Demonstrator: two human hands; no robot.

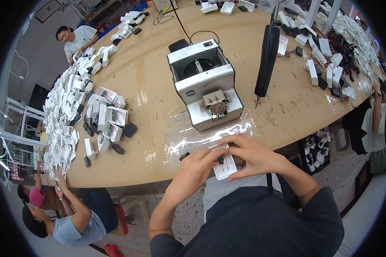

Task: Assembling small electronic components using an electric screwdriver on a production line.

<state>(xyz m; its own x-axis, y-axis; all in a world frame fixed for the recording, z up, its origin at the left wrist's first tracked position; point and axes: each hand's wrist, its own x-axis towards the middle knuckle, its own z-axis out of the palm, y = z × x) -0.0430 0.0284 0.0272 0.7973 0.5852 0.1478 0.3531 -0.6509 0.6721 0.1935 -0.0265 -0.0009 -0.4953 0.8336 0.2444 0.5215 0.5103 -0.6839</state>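
Note:
At the table's near edge, both my hands are on a small white plastic casing (226, 170) with thin red wires inside. My right hand (257, 157) grips it from the right, its thumb at the lower edge and its fingers curled over the far end. From the left, my left hand (196, 166) holds the casing, its fingertips at a small dark part (221, 159) inside. My fingers partly cover that part and the casing's far end. Beside the left knuckles lies a small black block (184, 156); whether it is wired to the casing I cannot tell.
A metal screw feeder (201, 88) stands just beyond my hands, on clear plastic film. Right of it hangs a black electric screwdriver (268, 60), tip down. Open casings with boards (116, 115) and a large white heap (64, 115) lie left. More casings (324, 47) lie right. Other people work around the table.

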